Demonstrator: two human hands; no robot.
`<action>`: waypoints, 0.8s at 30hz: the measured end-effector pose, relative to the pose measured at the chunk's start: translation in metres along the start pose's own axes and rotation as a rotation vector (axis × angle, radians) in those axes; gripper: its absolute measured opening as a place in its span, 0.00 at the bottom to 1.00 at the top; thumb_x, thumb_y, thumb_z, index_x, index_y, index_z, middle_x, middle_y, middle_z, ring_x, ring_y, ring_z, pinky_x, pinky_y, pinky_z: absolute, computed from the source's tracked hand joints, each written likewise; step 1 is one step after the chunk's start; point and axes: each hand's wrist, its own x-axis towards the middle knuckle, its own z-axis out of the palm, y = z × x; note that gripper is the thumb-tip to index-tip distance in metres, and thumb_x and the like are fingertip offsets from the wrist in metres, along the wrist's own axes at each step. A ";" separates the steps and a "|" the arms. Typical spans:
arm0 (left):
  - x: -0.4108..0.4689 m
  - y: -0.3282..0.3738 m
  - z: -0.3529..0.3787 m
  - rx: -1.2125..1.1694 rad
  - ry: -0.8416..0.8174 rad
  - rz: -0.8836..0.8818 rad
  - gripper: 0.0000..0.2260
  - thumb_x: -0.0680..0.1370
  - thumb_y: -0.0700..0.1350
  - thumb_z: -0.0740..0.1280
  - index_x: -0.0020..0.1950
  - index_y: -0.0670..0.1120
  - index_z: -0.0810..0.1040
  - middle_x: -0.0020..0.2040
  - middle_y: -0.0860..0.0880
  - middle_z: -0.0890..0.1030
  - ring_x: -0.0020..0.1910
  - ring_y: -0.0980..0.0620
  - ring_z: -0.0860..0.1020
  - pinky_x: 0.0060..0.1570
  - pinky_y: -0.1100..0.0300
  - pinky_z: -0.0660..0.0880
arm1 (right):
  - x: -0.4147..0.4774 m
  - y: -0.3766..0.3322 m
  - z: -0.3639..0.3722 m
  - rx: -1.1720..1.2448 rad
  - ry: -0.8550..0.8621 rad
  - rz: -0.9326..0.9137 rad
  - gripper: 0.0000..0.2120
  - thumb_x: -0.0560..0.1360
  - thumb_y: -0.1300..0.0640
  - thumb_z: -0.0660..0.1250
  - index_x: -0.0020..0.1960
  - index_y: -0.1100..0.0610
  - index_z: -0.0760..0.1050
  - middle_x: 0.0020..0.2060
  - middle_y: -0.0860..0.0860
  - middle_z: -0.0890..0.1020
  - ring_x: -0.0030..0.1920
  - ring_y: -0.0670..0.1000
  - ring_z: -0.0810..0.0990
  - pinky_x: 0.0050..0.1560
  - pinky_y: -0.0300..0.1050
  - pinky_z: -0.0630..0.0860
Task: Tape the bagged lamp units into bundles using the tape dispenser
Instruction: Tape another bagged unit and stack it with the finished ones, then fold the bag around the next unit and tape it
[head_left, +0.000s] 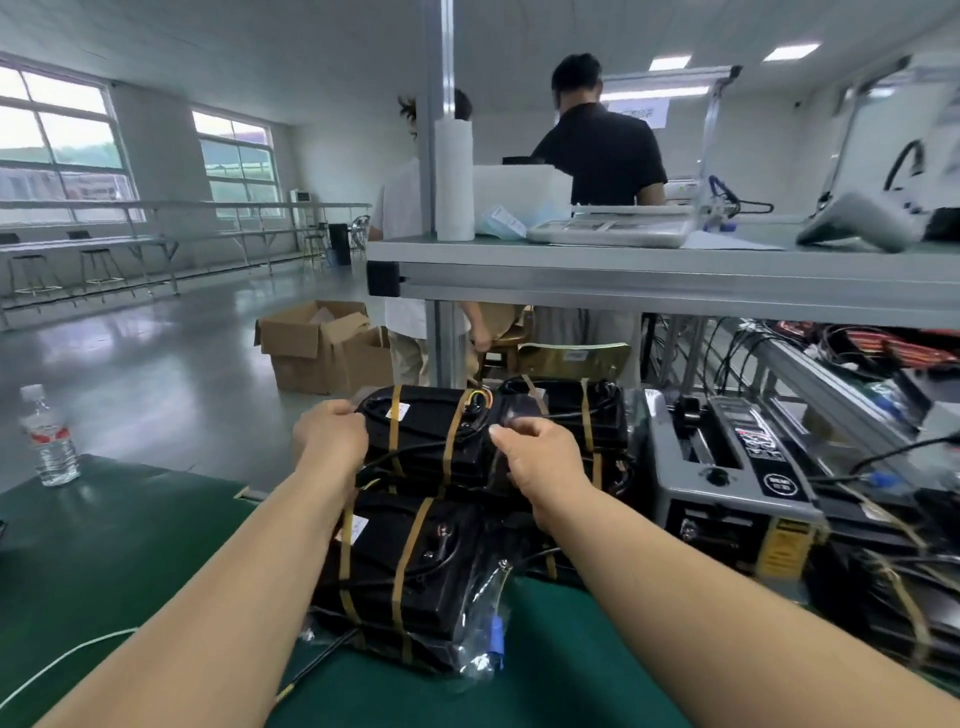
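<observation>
Bagged lamp units, nearest bundle (410, 571), black, in clear plastic, wrapped with brown tape bands, lying on green table (104, 571) near its front. White cable (62, 660) on table at left. Second bundle (436, 441) just behind and higher, apparently resting on more units, also taped. Left hand (330, 434) curled over that bundle's left end, gripping its edge. Right hand (540, 457) on top of its right part, fingers bent, thumb and forefinger pinched together at the plastic; whether they hold tape or only the bag, cannot tell. Third taped bundle (571, 410) touching behind right. More taped units (893, 613) at far right edge, partly blurred. Tape dispenser (727, 467), grey box with black front, just right of the stack, touching or nearly so. Water bottle (48, 436) upright at table's far left corner. Beyond: open cardboard boxes (322, 348) on floor, grey shelf (649, 260) overhead with white roll (454, 179). Two people (602, 140) standing behind, backs turned.
</observation>
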 end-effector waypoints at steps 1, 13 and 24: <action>-0.006 0.001 -0.004 0.060 0.016 0.071 0.15 0.82 0.43 0.62 0.69 0.49 0.75 0.66 0.44 0.77 0.50 0.48 0.78 0.50 0.52 0.76 | -0.005 -0.002 -0.004 -0.003 -0.001 0.007 0.17 0.78 0.53 0.69 0.65 0.55 0.76 0.52 0.51 0.82 0.51 0.52 0.80 0.60 0.53 0.79; -0.233 0.021 0.071 -0.069 -0.464 0.455 0.07 0.76 0.55 0.69 0.51 0.68 0.80 0.52 0.59 0.82 0.50 0.57 0.81 0.53 0.53 0.76 | -0.127 0.032 -0.179 0.075 0.100 -0.117 0.14 0.78 0.62 0.66 0.61 0.49 0.77 0.55 0.45 0.82 0.56 0.44 0.80 0.64 0.47 0.77; -0.350 0.030 0.251 0.235 -0.902 0.513 0.25 0.80 0.54 0.65 0.75 0.48 0.67 0.71 0.48 0.71 0.64 0.51 0.73 0.64 0.56 0.69 | -0.121 0.114 -0.386 0.122 0.768 0.120 0.29 0.73 0.57 0.74 0.71 0.59 0.69 0.60 0.52 0.77 0.53 0.48 0.77 0.56 0.43 0.71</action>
